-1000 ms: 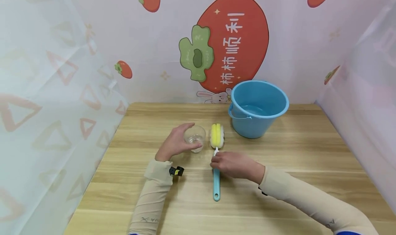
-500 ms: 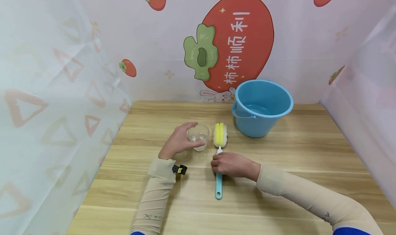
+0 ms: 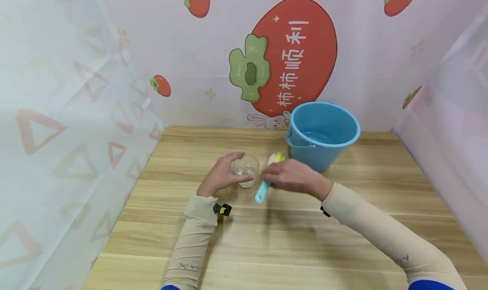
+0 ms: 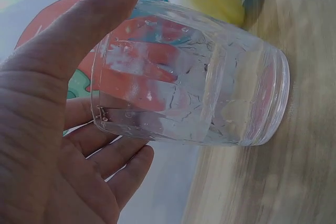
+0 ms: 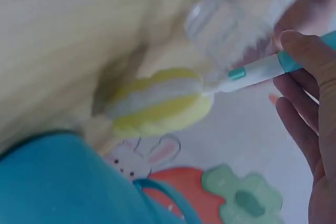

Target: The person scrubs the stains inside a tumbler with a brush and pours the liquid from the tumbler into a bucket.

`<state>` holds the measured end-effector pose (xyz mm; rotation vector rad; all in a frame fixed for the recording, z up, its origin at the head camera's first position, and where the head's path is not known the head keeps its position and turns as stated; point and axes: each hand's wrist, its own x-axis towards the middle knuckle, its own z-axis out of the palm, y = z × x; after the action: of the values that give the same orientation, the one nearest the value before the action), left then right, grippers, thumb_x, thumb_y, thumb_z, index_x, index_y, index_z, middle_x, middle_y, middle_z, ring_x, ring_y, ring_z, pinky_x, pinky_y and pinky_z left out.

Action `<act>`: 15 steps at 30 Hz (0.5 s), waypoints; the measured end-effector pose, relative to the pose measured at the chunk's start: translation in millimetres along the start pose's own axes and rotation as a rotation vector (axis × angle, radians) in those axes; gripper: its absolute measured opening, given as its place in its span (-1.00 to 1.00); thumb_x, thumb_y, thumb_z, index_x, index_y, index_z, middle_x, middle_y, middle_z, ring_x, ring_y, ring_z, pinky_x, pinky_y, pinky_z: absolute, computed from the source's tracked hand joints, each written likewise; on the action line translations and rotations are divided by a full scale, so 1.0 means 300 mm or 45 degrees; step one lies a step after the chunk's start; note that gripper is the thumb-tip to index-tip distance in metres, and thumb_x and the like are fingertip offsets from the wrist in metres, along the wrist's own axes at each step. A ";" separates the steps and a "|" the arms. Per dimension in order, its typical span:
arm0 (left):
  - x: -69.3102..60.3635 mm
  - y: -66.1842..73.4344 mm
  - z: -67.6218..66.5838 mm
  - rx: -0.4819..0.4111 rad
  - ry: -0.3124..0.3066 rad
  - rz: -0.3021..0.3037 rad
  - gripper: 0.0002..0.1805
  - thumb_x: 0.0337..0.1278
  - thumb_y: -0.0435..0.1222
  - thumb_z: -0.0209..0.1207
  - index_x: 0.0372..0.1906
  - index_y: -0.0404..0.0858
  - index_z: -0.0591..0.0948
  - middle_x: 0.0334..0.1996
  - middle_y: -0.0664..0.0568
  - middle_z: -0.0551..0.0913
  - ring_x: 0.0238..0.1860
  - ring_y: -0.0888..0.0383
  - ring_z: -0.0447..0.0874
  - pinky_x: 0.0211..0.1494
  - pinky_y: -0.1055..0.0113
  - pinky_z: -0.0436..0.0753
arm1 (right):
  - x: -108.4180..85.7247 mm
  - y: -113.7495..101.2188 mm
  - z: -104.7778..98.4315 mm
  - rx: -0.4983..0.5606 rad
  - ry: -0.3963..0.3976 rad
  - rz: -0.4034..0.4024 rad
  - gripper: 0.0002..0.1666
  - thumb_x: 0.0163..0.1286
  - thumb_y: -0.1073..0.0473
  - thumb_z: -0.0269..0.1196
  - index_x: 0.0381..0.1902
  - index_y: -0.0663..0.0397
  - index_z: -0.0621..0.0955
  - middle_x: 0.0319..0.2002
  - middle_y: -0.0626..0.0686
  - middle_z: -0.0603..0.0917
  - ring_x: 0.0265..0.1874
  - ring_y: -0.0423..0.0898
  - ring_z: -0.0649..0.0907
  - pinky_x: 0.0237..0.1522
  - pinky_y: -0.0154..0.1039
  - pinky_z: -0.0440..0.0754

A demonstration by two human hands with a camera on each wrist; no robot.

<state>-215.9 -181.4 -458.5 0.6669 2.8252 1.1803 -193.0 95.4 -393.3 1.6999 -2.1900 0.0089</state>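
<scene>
A clear glass [image 3: 245, 172] stands upright on the wooden table [image 3: 183, 154], with water drops on its wall in the left wrist view. My left hand [image 3: 221, 175] holds it from the left, thumb on one side and fingers on the other. To its right, my right hand [image 3: 295, 177] grips a cup brush by its blue and white handle [image 3: 262, 191]. The brush's yellow and white sponge head [image 5: 163, 100] points away from me and is raised off the table, its shadow beneath. In the head view my right hand hides part of the brush.
A light blue bucket [image 3: 324, 124] stands at the back right, close behind my right hand, its handle hanging on the left side. A printed curtain [image 3: 206, 61] with persimmon pictures closes off the back and sides of the table.
My right hand has lifted the brush from the table and moved it slightly away from me, with its handle end now tilted left. The left hand stays at the glass.
</scene>
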 end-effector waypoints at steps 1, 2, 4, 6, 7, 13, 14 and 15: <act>-0.001 0.001 -0.001 -0.005 -0.003 -0.005 0.05 -0.04 0.12 0.60 0.49 -0.33 0.47 0.43 -0.17 0.58 0.50 -0.13 0.49 0.57 -0.07 0.43 | 0.000 0.020 -0.011 0.046 0.042 0.075 -0.63 0.25 0.12 0.59 -0.02 0.04 0.75 -0.11 -0.03 0.85 -0.20 -0.13 0.82 -0.12 -0.22 0.80; -0.003 0.001 -0.002 -0.008 -0.005 -0.011 0.04 -0.03 0.11 0.60 0.49 -0.33 0.47 0.43 -0.16 0.57 0.51 -0.13 0.48 0.58 -0.07 0.42 | 0.003 0.040 -0.022 0.098 0.068 0.166 -0.61 0.24 0.11 0.59 -0.01 0.05 0.76 -0.11 -0.01 0.85 -0.19 -0.11 0.83 -0.10 -0.20 0.81; -0.005 0.001 -0.005 -0.010 -0.009 -0.021 0.04 -0.02 0.11 0.60 0.50 -0.32 0.46 0.44 -0.16 0.57 0.52 -0.13 0.47 0.59 -0.06 0.41 | 0.010 0.087 -0.045 0.199 0.088 0.346 -0.59 0.24 0.09 0.59 0.00 0.08 0.76 -0.12 0.02 0.86 -0.18 -0.07 0.84 -0.06 -0.14 0.81; -0.006 0.000 -0.006 -0.013 -0.006 -0.026 0.03 -0.02 0.09 0.60 0.50 -0.31 0.46 0.45 -0.16 0.56 0.52 -0.13 0.47 0.59 -0.06 0.40 | 0.017 0.135 -0.062 0.290 0.101 0.529 -0.60 0.26 0.09 0.58 0.00 0.11 0.76 -0.12 0.06 0.87 -0.14 -0.02 0.85 -0.03 -0.06 0.81; -0.005 -0.001 -0.005 -0.017 -0.002 -0.027 0.03 -0.03 0.09 0.60 0.50 -0.31 0.47 0.44 -0.16 0.57 0.52 -0.13 0.47 0.59 -0.06 0.40 | 0.019 0.157 -0.070 0.331 0.113 0.609 -0.62 0.28 0.09 0.56 -0.01 0.13 0.76 -0.13 0.08 0.87 -0.13 0.00 0.85 -0.02 -0.03 0.81; -0.001 -0.012 0.005 -0.031 0.000 -0.015 0.03 -0.03 0.09 0.61 0.49 -0.33 0.47 0.43 -0.16 0.58 0.51 -0.12 0.49 0.59 -0.06 0.41 | 0.028 0.225 -0.114 0.560 0.283 0.930 -0.73 0.37 0.11 0.51 -0.09 0.15 0.76 -0.22 0.12 0.87 -0.21 0.02 0.86 -0.09 0.02 0.82; -0.001 -0.010 0.006 -0.033 -0.002 -0.013 0.03 -0.03 0.09 0.60 0.49 -0.33 0.47 0.43 -0.16 0.58 0.51 -0.12 0.49 0.59 -0.05 0.42 | 0.032 0.228 -0.125 0.585 0.309 0.966 -0.72 0.37 0.10 0.51 -0.08 0.15 0.76 -0.22 0.12 0.87 -0.22 0.01 0.86 -0.10 0.02 0.83; -0.001 -0.009 0.006 -0.031 -0.003 -0.011 0.03 -0.03 0.10 0.60 0.49 -0.32 0.47 0.43 -0.15 0.58 0.51 -0.11 0.49 0.59 -0.05 0.42 | 0.038 0.230 -0.138 0.597 0.331 0.996 -0.71 0.37 0.08 0.51 -0.08 0.14 0.77 -0.22 0.11 0.87 -0.23 0.01 0.87 -0.10 0.01 0.83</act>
<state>-216.4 -182.0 -461.5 0.6539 2.8041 1.2098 -248.3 113.0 -336.5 0.8312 -2.6081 0.9414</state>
